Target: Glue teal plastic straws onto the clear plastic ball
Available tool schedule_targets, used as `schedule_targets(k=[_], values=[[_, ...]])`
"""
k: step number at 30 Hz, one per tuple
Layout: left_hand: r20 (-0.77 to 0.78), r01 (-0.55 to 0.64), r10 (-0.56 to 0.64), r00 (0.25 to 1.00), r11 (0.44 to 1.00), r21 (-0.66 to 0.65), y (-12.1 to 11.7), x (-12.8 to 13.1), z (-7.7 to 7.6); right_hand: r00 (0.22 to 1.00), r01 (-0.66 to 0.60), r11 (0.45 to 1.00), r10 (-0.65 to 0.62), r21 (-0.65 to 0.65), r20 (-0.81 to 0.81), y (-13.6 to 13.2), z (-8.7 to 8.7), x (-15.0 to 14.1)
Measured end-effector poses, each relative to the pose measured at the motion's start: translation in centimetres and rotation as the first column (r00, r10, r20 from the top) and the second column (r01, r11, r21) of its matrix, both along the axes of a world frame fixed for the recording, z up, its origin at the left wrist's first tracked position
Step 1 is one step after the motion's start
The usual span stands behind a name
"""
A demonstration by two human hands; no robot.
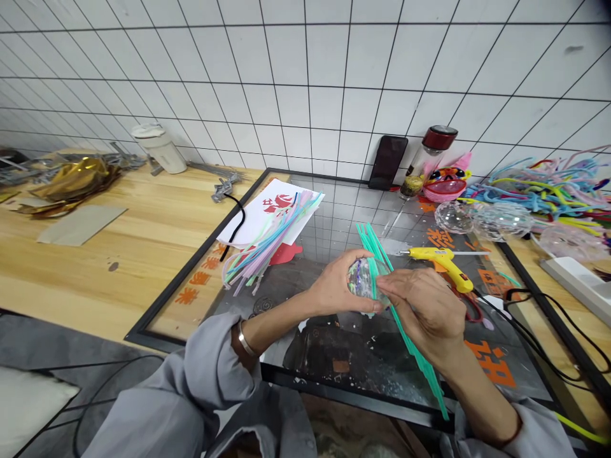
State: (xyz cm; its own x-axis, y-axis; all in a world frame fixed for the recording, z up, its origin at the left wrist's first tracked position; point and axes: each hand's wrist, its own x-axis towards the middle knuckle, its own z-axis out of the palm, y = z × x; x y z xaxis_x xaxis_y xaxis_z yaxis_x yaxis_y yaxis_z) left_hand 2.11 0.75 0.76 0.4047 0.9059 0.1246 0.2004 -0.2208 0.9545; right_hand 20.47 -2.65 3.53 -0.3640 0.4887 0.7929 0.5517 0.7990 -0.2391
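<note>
The left hand (337, 285) is clamped around a clear faceted ball (359, 278), cupping it between thumb and fingers above the black-framed glass panel (315, 343) that lies on the worktop (157, 222). The right hand (429, 304) has its fingertips drawn together at the ball's right side, right by a green strip (373, 275) that runs across the ball; whether they nip the strip or only press beside it is hidden. The step looks to be one of seating that strip against the curved surface. To do it well, the cupping hand should grip firmly enough that the ball cannot roll, yet lightly, since a thin clear shell may dent or slip. Pressing from the middle of the strip outwards, with short pushes of the fingertips, should help it follow the curve without lifting at the ends. The facets make an uneven bed, so it seems wise to check that the strip lies straight before bearing down. The bundle of green strips (414, 348) lies on the panel beneath the right hand and forearm, so a raised wrist would avoid scattering it. The yellow glue gun (432, 253) rests just beyond the right hand, its black cable (534, 340) trailing off to the right; knuckles are best held well away from its nozzle in case it is hot.
</note>
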Motion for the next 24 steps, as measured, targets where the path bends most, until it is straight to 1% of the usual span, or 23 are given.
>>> schedule_targets(k=[4,12,14,16,18,24], values=[[-0.005,0.004,-0.004,1.0,1.0,0.008,0.1,-0.07,-0.13,1.0,-0.021,1.0,0.021,0.003,0.005,-0.06,-0.19,-0.04],[-0.034,0.012,-0.011,0.999,0.999,0.035,0.26,-0.28,-0.19,0.999,-0.052,0.997,0.052,-0.059,0.003,-0.1,-0.67,0.2],[-0.019,0.02,-0.019,1.0,0.997,0.077,0.38,-0.28,-0.39,0.998,-0.061,0.996,0.06,-0.058,-0.012,-0.09,-0.62,0.13],[-0.001,0.025,-0.025,1.0,0.987,0.156,0.52,-0.26,-0.61,0.998,-0.06,0.997,0.059,-0.051,-0.018,-0.06,-0.56,0.04],[-0.015,0.035,-0.033,0.999,0.978,0.204,0.61,-0.24,-0.77,0.999,-0.052,0.998,0.051,-0.041,-0.014,-0.04,-0.53,-0.03],[-0.06,0.014,0.0,0.998,0.971,0.238,0.38,-0.36,-0.89,0.999,-0.048,0.998,0.048,-0.034,-0.012,-0.06,-0.53,-0.15]])
